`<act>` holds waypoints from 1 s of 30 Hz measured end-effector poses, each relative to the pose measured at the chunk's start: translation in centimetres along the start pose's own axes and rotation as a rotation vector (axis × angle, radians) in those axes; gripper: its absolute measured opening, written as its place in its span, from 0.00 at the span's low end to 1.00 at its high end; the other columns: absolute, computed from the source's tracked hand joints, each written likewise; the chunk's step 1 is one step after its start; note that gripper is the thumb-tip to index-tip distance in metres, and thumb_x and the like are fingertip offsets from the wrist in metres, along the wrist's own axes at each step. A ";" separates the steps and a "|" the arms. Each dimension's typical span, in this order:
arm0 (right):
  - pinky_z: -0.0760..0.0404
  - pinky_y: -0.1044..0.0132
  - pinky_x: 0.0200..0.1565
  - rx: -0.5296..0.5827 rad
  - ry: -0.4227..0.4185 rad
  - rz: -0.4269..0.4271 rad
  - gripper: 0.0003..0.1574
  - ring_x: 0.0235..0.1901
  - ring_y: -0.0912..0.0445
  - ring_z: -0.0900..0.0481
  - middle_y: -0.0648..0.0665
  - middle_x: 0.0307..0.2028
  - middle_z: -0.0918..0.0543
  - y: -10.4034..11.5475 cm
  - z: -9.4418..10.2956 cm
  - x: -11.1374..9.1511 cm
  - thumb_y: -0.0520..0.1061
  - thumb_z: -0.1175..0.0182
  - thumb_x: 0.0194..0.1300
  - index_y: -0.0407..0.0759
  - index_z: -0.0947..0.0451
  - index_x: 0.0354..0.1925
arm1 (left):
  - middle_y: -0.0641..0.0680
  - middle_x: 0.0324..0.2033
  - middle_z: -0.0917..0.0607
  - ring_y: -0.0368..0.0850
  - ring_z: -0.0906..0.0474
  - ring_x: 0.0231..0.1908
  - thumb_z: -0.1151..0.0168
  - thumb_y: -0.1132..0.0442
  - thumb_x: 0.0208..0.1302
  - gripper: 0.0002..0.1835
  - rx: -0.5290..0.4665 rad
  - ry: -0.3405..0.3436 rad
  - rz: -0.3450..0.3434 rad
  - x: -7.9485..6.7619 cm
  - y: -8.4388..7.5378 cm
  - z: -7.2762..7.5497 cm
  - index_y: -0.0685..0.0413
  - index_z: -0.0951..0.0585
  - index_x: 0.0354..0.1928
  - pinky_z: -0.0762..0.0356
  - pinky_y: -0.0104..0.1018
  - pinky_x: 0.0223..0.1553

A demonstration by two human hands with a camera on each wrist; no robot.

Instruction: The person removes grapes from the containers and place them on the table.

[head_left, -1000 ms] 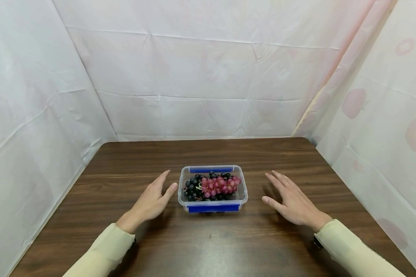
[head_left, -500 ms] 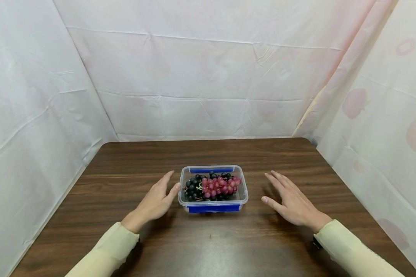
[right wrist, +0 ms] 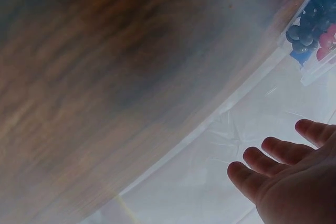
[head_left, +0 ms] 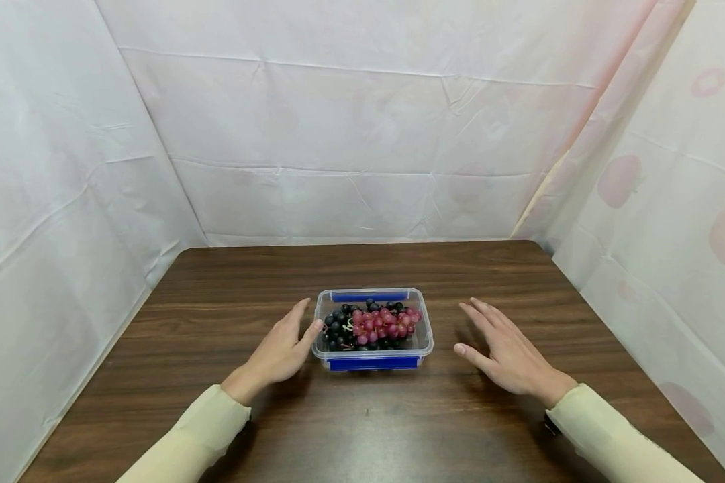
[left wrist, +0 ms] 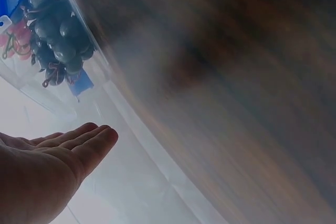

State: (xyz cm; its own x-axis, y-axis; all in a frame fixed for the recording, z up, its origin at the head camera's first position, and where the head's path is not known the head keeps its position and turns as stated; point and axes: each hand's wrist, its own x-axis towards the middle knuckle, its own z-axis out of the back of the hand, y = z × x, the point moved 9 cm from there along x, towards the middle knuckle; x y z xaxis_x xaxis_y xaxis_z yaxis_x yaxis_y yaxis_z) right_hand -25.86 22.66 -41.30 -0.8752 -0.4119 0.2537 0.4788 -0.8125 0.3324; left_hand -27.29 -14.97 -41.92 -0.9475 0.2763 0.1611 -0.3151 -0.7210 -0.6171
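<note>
A clear plastic container (head_left: pixel 371 353) with blue side clips stands on the table in the head view. Inside it a bunch of red grapes (head_left: pixel 387 325) lies over dark grapes (head_left: pixel 333 327). My left hand (head_left: pixel 280 350) is at the container's left side, fingers straight, its thumb overlapping the left rim; whether it touches cannot be told. To the right, my right hand (head_left: pixel 512 352) hovers apart from the container, fingers extended and holding nothing. The left wrist view shows the dark grapes (left wrist: pixel 60 38) through the container wall, beyond the fingers.
The dark wood-grain table (head_left: pixel 368 429) spreads around the container. White sheeting (head_left: pixel 350 134) hangs behind it and on both sides. Faint fruit prints show on the right sheet (head_left: pixel 658 221).
My left hand has moved right, from a small gap to the container's left rim. The right hand has barely shifted, and the container has stayed in place.
</note>
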 end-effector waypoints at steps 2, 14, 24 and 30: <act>0.42 0.32 0.69 0.000 0.000 0.001 0.50 0.77 0.37 0.47 0.41 0.79 0.45 0.1 0.0 0.0 0.68 0.44 0.73 0.59 0.51 0.82 | 0.67 0.76 0.38 0.65 0.39 0.73 0.58 0.39 0.80 0.41 0.006 0.010 0.001 0.0 -0.1 -0.1 0.62 0.47 0.80 0.39 0.63 0.71; 0.41 0.32 0.69 0.002 -0.004 0.013 0.50 0.76 0.37 0.46 0.41 0.79 0.45 0.4 0.0 0.1 0.68 0.43 0.72 0.58 0.50 0.82 | 0.67 0.77 0.42 0.63 0.40 0.74 0.55 0.50 0.82 0.38 0.015 0.045 0.007 0.2 -0.7 -1.1 0.66 0.51 0.80 0.41 0.59 0.72; 0.41 0.32 0.69 0.009 -0.002 0.014 0.50 0.76 0.36 0.46 0.41 0.79 0.45 0.5 -0.1 0.1 0.68 0.43 0.73 0.58 0.50 0.82 | 0.70 0.73 0.36 0.63 0.29 0.67 0.53 0.57 0.82 0.37 -0.014 0.028 -0.045 0.4 -1.5 -1.4 0.67 0.53 0.80 0.30 0.59 0.66; 0.40 0.32 0.68 0.011 -0.007 0.023 0.49 0.76 0.37 0.45 0.41 0.79 0.45 0.8 -0.2 0.2 0.68 0.43 0.73 0.57 0.49 0.82 | 0.71 0.77 0.44 0.63 0.42 0.74 0.54 0.58 0.82 0.36 0.016 0.049 -0.020 0.4 -1.6 -1.8 0.70 0.54 0.79 0.43 0.57 0.73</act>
State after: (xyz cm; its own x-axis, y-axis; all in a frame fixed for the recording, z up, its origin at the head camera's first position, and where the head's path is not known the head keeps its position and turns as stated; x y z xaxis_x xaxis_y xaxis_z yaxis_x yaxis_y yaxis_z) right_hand -25.70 21.89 -41.16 -0.8637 -0.4273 0.2674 0.4992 -0.7985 0.3366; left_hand -27.10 -12.56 -42.27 -0.9373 0.3214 0.1351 -0.3353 -0.7252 -0.6014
